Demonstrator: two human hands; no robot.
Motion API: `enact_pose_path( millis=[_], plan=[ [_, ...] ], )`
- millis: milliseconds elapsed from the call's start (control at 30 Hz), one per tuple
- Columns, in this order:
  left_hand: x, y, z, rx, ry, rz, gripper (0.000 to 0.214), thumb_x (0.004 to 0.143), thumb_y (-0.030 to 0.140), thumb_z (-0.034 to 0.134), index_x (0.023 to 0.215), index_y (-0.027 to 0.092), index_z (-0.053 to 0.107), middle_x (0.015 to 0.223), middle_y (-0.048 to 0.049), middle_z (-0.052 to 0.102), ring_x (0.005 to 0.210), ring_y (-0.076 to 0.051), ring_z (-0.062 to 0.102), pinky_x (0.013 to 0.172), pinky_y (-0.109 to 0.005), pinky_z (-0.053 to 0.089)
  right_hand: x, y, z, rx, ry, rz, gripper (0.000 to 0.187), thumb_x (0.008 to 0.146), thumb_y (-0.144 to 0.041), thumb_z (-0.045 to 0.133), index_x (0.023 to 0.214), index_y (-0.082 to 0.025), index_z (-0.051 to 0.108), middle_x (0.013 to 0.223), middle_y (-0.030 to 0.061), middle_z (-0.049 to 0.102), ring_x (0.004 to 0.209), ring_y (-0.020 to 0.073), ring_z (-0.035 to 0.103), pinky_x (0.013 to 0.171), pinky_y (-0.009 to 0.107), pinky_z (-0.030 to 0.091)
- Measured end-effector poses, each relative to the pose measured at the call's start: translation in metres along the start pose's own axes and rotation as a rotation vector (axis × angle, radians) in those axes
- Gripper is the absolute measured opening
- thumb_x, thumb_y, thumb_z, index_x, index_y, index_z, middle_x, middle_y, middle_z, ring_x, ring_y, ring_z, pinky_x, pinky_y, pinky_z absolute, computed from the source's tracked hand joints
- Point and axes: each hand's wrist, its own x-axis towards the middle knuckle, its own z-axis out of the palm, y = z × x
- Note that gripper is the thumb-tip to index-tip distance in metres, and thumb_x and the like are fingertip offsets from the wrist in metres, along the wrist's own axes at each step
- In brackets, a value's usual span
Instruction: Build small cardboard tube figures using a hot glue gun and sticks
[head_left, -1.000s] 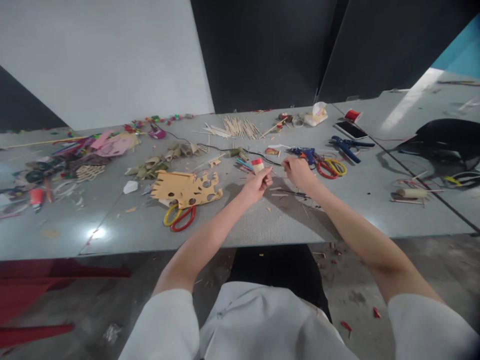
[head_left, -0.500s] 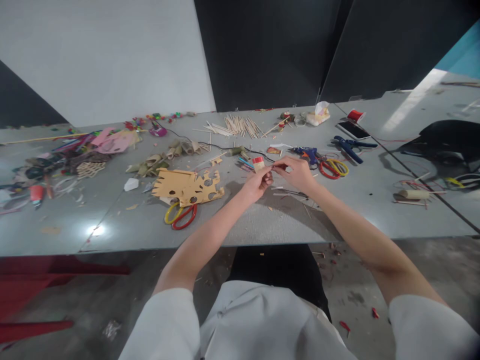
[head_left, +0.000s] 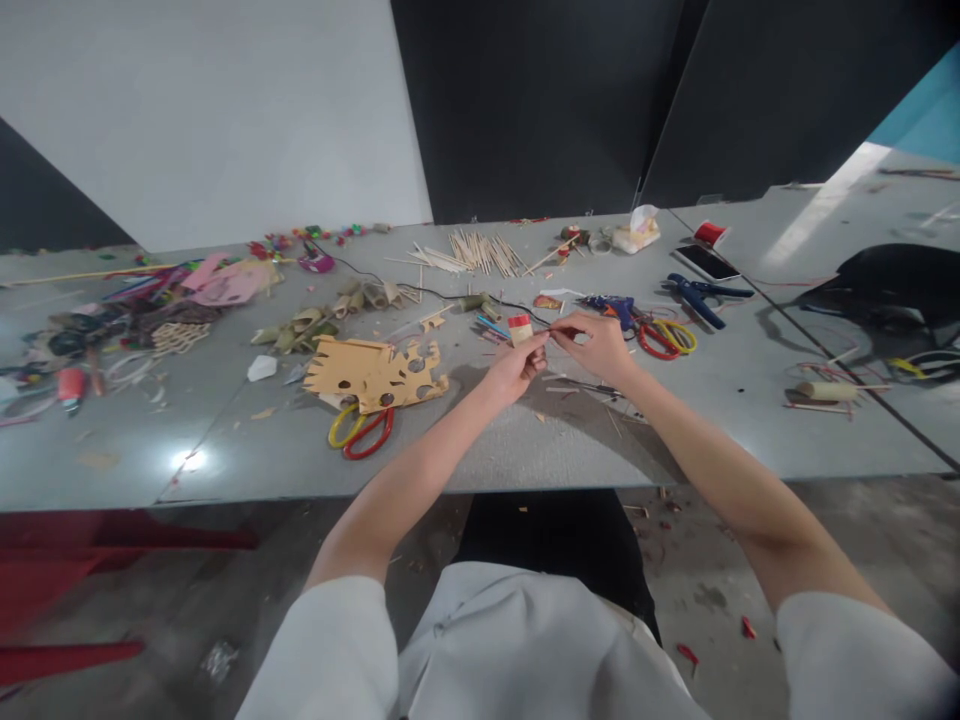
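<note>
My left hand (head_left: 516,368) is closed around a small spool with red thread (head_left: 519,328), held up above the grey table (head_left: 525,440). My right hand (head_left: 596,345) is just to the right of it, fingers pinched on something thin, likely the thread end, near the spool. A tan cut-out cardboard piece (head_left: 375,375) lies to the left of my hands, with red and yellow scissors (head_left: 361,432) partly under it.
A blue glue gun (head_left: 611,304), more scissors (head_left: 664,337), blue pliers (head_left: 701,292) and a phone (head_left: 706,261) lie to the right. A pile of thin sticks (head_left: 476,253) is at the back. Colourful craft scraps (head_left: 150,310) crowd the left. A black bag (head_left: 892,280) sits far right.
My right hand moved left from the table toward the spool and now pinches beside it. My left hand stayed nearly still.
</note>
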Motion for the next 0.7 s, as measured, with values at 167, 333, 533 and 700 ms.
enact_pose_path(
  millis=[167, 333, 533, 700],
  plan=[
    [0.0, 0.001, 0.0, 0.0, 0.006, 0.01, 0.033, 0.078, 0.014, 0.09, 0.074, 0.017, 0.057, 0.058, 0.0076, 0.047, 0.052, -0.004, 0.039, 0.051, -0.02, 0.029, -0.001, -0.001, 0.002, 0.046, -0.014, 0.008, 0.024, 0.098, -0.043, 0.069, 0.1, -0.024, 0.082, 0.097, 0.0064, 0.081, 0.083, 0.0209, 0.072, 0.083, 0.038, 0.061],
    [0.002, 0.002, -0.002, 0.051, 0.006, 0.01, 0.036, 0.078, 0.014, 0.09, 0.072, 0.017, 0.055, 0.057, 0.0083, 0.045, 0.051, -0.004, 0.038, 0.051, -0.02, 0.029, 0.0, -0.002, 0.0, 0.067, -0.03, 0.054, 0.03, 0.096, -0.051, 0.072, 0.101, -0.024, 0.082, 0.098, 0.0074, 0.081, 0.084, 0.022, 0.074, 0.085, 0.04, 0.063],
    [0.002, 0.002, -0.004, 0.082, -0.057, 0.034, 0.038, 0.074, 0.016, 0.094, 0.072, 0.016, 0.056, 0.056, 0.008, 0.045, 0.052, -0.005, 0.04, 0.05, -0.02, 0.028, 0.004, -0.008, -0.008, 0.161, -0.113, 0.007, 0.031, 0.097, -0.054, 0.07, 0.103, -0.027, 0.086, 0.105, 0.0061, 0.082, 0.093, 0.0233, 0.076, 0.089, 0.039, 0.062],
    [0.0, 0.004, -0.003, 0.068, -0.067, 0.002, 0.041, 0.073, 0.017, 0.096, 0.073, 0.017, 0.055, 0.057, 0.0092, 0.042, 0.051, -0.004, 0.037, 0.051, -0.02, 0.028, 0.004, -0.01, -0.01, 0.15, -0.059, 0.067, 0.033, 0.093, -0.057, 0.074, 0.096, -0.027, 0.086, 0.096, 0.0067, 0.082, 0.088, 0.0246, 0.076, 0.085, 0.041, 0.061]
  ],
)
